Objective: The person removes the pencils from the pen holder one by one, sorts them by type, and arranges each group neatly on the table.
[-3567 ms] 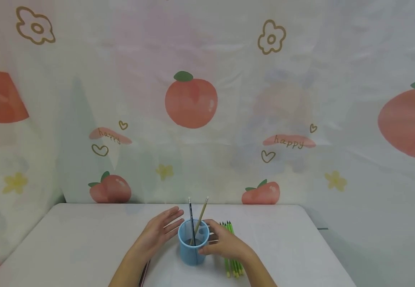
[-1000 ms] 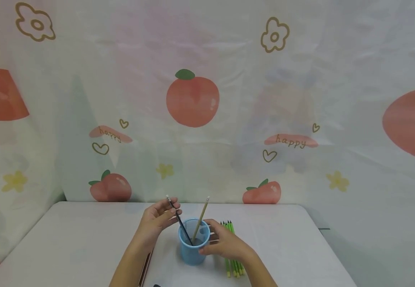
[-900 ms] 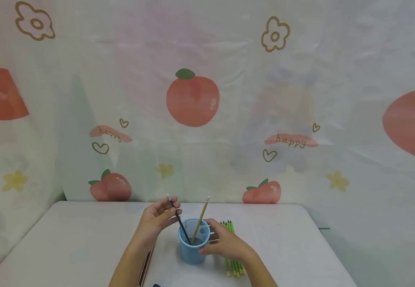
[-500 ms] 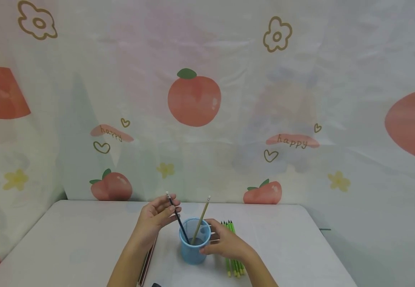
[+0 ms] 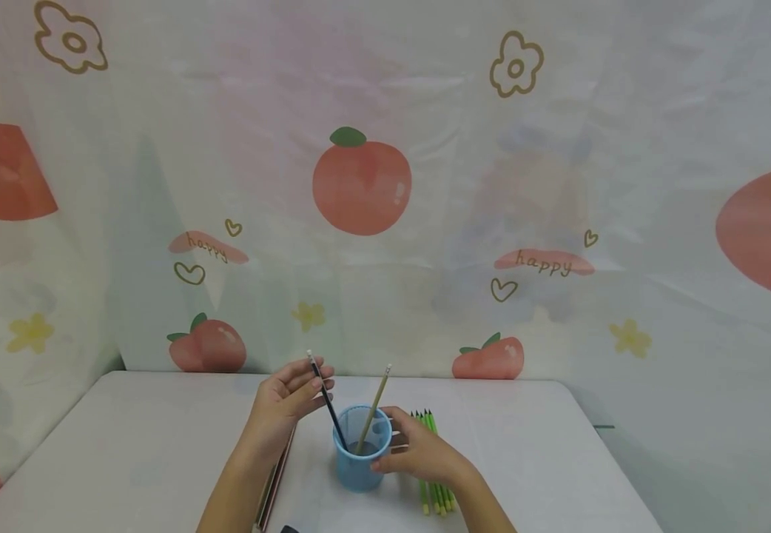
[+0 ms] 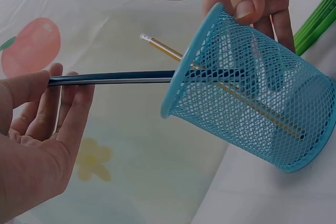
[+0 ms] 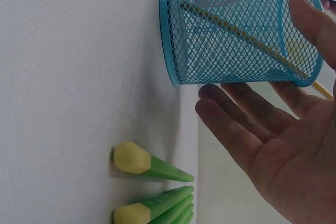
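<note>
A blue mesh pencil cup [image 5: 359,474] stands upright on the white table. My right hand [image 5: 425,451] holds it from the right, thumb at the front and fingers behind. Between the thumb and fingers of my left hand [image 5: 275,407] is a dark pencil [image 5: 329,406] with a white eraser end, pinched near its top. The lower end of this pencil is still inside the cup, as the left wrist view of the mesh [image 6: 247,51] shows. Inside the cup a yellow pencil [image 5: 375,403] leans to the right, its eraser end up.
Several green pencils [image 5: 423,492] lie side by side to the right of the cup, partly behind the right hand. Dark reddish pencils [image 5: 275,488] lie left of it, near the left forearm. A small black object [image 5: 288,529] shows at the bottom edge. A printed cloth hangs behind the table.
My left hand, at first spread beside the cup, has taken hold of the dark pencil, tilted it leftward and drawn it slightly up. The right hand and cup have stayed in place.
</note>
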Demonstrator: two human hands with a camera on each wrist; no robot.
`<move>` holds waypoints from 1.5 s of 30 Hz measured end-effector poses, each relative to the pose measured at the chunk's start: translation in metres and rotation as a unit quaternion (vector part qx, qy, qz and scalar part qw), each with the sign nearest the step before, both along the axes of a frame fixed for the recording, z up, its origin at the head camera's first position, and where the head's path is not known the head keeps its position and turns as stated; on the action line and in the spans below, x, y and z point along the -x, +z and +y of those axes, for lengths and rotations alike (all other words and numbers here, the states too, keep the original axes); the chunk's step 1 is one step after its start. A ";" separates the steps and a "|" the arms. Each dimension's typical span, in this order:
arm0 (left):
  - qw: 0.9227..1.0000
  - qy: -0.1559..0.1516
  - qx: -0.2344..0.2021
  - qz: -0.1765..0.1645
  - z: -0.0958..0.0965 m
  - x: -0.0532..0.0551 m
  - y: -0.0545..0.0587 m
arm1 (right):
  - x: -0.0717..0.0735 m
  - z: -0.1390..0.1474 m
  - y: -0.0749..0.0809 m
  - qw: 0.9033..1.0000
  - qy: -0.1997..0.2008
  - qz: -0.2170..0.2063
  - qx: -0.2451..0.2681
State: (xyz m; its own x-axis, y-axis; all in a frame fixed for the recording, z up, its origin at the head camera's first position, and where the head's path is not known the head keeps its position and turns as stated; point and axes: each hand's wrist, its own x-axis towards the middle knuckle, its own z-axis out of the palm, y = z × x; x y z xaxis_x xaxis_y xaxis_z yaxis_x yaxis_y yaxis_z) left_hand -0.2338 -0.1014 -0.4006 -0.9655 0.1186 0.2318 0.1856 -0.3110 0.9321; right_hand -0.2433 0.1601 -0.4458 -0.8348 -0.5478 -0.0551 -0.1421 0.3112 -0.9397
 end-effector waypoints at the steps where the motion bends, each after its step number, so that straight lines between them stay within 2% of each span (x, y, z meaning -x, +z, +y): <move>1: 1.000 0.001 -0.001 0.000 0.000 0.000 0.001 | 0.000 0.000 0.000 1.000 0.000 0.001 0.000; 7: 1.000 0.015 -0.002 -0.005 -0.004 -0.004 0.007 | 0.000 0.000 0.001 1.000 0.000 0.002 -0.003; 14: 1.000 0.018 0.001 0.015 -0.012 -0.007 0.013 | 0.000 0.000 0.002 1.000 0.002 0.002 -0.004; 28: 0.997 0.044 0.013 0.056 -0.024 -0.015 0.024 | 0.000 0.001 0.000 1.000 0.008 0.002 0.001; 35: 0.997 0.055 0.024 0.057 -0.030 -0.016 0.024 | -0.001 0.001 0.000 1.000 0.007 0.005 -0.003; 45: 0.993 0.086 0.070 0.046 -0.037 -0.010 0.017 | -0.002 0.002 0.002 1.000 0.012 0.004 0.006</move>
State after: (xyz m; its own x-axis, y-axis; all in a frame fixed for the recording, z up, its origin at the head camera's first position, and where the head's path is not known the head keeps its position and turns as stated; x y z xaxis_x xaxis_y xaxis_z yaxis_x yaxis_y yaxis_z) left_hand -0.2234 -0.1379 -0.3834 -0.9500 -0.0088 0.3121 0.3103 -0.1368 0.9408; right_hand -0.2417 0.1617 -0.4433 -0.8220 -0.5679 -0.0417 -0.1574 0.2970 -0.9418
